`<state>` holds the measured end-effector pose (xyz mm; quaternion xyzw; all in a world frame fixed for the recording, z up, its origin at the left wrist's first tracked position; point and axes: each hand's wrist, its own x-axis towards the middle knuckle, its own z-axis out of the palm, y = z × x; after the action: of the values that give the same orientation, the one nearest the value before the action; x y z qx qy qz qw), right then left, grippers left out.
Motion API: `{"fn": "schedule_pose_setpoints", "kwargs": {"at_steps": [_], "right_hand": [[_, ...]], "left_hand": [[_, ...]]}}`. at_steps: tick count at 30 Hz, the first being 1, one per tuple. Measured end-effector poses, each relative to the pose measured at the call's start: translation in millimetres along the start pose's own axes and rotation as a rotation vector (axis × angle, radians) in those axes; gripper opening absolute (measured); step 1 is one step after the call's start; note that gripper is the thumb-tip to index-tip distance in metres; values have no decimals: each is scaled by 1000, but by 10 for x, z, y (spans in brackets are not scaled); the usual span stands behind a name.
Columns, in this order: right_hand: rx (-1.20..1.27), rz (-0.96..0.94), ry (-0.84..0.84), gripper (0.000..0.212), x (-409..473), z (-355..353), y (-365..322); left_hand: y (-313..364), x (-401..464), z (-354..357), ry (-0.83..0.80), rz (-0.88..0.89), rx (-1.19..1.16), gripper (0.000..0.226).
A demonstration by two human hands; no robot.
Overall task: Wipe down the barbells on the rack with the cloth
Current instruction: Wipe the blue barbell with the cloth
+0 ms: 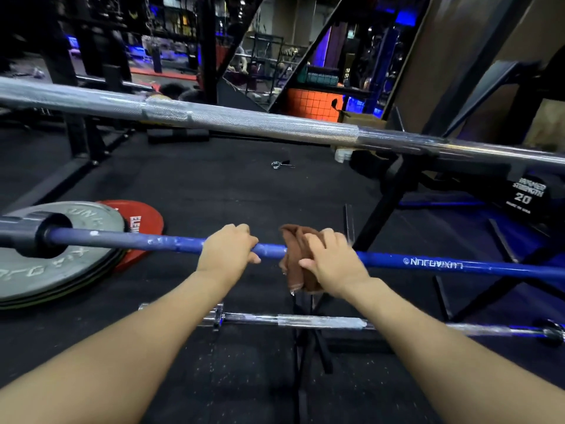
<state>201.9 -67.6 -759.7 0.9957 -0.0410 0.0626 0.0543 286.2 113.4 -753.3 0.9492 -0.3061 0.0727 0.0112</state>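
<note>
Left hand (227,250) grips the blue bar (428,264), fingers curled over it. Just beside it, the right hand (331,260) presses a brown cloth (292,270) around the same bar, fingers curled on the cloth. A silver bar (244,122) lies above on the rack (388,194); a third bar (321,321) lies below. Plates (61,270) rest on the floor at left.

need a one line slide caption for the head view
Left hand grips the blue barbell while the right hand wraps a brown cloth around it.
</note>
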Motion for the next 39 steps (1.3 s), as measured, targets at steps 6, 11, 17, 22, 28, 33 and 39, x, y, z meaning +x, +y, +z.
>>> {"fn": "schedule_pose_setpoints", "kwargs": {"at_steps": [6,11,17,22,28,33,39], "right_hand": [[84,-114,-24,56,161,-24,-133],[114,-93,-30,58,-42,40,376],[41,-135,75,49,299,38,-318],[45,-184,72,52,240,48,-262],[60,-54,248,46,41,223,59],[126,-12,39,44,403,-8,-442],[215,-47,-38,49,314,-64,-356]], "left_hand": [[-4,-27,-36,22,-25,2,32],[-67,-13,8,26,-37,-44,35],[-37,4,90,121,-45,8,20],[-100,33,42,85,-12,0,23],[-91,25,68,88,-11,-67,34],[-77,3,33,109,2,-17,19],[-258,-74,-63,154,-190,-510,34]]}}
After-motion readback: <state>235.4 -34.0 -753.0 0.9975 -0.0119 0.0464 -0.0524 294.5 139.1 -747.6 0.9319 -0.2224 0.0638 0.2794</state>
